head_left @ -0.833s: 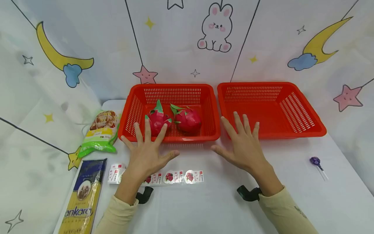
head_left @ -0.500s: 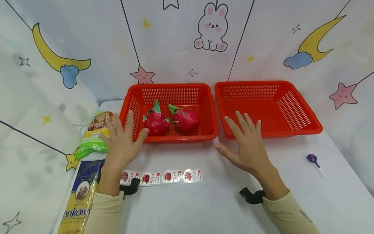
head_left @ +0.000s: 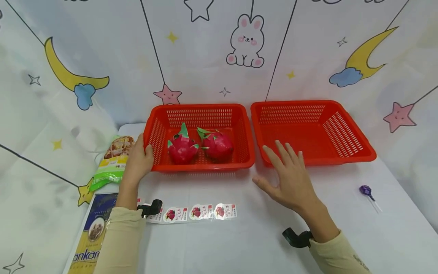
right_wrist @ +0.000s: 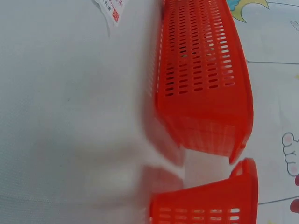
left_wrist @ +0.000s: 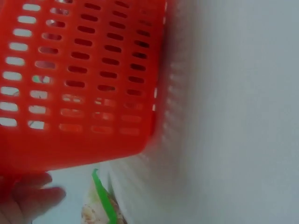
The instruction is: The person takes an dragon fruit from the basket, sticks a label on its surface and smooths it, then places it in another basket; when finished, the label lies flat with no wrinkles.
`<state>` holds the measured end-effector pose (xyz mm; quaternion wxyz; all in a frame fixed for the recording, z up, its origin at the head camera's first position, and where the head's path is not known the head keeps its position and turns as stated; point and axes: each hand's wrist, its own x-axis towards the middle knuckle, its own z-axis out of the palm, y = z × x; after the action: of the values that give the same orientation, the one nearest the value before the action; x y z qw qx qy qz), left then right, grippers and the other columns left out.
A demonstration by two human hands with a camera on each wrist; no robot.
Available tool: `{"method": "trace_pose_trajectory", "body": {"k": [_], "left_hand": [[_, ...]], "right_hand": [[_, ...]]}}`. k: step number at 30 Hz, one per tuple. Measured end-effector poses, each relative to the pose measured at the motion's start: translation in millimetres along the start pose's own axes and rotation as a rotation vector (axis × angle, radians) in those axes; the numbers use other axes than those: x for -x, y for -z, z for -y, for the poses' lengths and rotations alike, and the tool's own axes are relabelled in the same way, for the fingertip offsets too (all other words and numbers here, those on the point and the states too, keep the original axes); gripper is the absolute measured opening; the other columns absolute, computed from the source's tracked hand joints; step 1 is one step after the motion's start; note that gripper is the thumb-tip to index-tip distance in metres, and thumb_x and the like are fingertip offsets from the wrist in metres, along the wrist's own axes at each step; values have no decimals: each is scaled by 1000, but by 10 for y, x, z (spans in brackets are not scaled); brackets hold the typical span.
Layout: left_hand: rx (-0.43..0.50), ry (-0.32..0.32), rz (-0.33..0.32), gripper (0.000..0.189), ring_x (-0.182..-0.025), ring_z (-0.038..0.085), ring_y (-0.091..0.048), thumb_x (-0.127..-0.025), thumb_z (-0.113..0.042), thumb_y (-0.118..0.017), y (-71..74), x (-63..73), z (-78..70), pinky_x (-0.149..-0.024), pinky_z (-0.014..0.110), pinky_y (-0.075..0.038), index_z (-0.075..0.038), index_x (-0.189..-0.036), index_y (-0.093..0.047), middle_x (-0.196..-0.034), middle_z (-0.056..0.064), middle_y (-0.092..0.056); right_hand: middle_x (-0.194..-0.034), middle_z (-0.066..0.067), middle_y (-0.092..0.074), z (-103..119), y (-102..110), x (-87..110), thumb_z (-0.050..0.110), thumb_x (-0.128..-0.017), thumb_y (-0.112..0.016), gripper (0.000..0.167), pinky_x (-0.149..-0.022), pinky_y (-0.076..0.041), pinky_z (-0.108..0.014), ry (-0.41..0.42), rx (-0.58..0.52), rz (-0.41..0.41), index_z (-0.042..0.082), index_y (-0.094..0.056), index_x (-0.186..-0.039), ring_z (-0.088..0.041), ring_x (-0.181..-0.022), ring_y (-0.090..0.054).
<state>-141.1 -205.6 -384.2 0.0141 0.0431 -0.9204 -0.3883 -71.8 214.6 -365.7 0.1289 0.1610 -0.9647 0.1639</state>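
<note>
In the head view, my left hand (head_left: 138,161) holds the left rim of a red plastic basket (head_left: 205,167), thumb on the near side. Its curled fingers (left_wrist: 37,201) show at the outer edge of the basket (left_wrist: 70,149) in the left wrist view. Two dragon fruits lie inside: a left one (head_left: 183,150) and a right one (head_left: 218,146), both with green leaf tips. My right hand (head_left: 291,179) hovers with fingers spread before a second red basket (head_left: 291,131), which has nothing in it.
A strip of dragon-fruit stickers (head_left: 198,212) lies before the left basket. Farther left are a green-and-yellow food bag (head_left: 113,163) and an Ankara pasta pack (head_left: 89,236). A purple lollipop (head_left: 366,190) lies at the right. A printed cloth (head_left: 205,49) hangs behind.
My left hand has moved left off the front of the fruit basket and taken hold of its left rim. My right hand has stayed nearly in place. The head view has tilted slightly up.
</note>
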Motion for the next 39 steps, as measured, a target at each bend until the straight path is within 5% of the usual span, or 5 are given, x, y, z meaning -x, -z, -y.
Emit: {"method": "trace_pose_trajectory", "body": {"k": [3,16,24,31,39], "left_hand": [[2,-11,-31,55,-119,48,-54,-106,-9,-32,-34,-23,51,-102,66,-47,3,-159,-22,-145,35,-48],[-13,34,-23,58,-124,48,-52,-108,-10,-31,-57,-45,99,-105,67,-45,0,-162,-14,-153,34,-42],[-36,-27,-52,55,-118,48,-54,-106,-8,-31,-75,-77,110,-102,67,-46,2,-160,-23,-144,35,-49],[4,-30,-76,55,-118,47,-54,-106,-7,-32,-22,-51,127,-103,66,-47,3,-160,-23,-147,34,-48],[15,-33,-77,56,-124,47,-53,-105,-4,-34,-72,-84,110,-110,64,-42,5,-159,-23,-152,34,-43]], "right_hand": [[-163,-21,-35,-22,-31,13,55,-81,-76,91,-117,-20,-76,0,-5,7,22,-40,-157,-49,-149,-29],[-163,-21,-34,-100,-89,-4,55,-81,-77,92,-117,-20,-76,-23,-13,46,21,-40,-157,-48,-150,-28],[-163,-21,-33,-120,-29,-112,54,-83,-75,89,-117,-20,-75,-22,-14,47,20,-40,-157,-48,-150,-28],[-170,-16,-22,137,-19,-843,62,-88,-65,89,-118,-26,-71,31,-42,192,26,-30,-161,-44,-156,-19],[-172,-14,-15,433,-384,-1600,70,-87,-60,94,-109,-38,-73,36,-39,470,31,-22,-163,-43,-157,-14]]}}
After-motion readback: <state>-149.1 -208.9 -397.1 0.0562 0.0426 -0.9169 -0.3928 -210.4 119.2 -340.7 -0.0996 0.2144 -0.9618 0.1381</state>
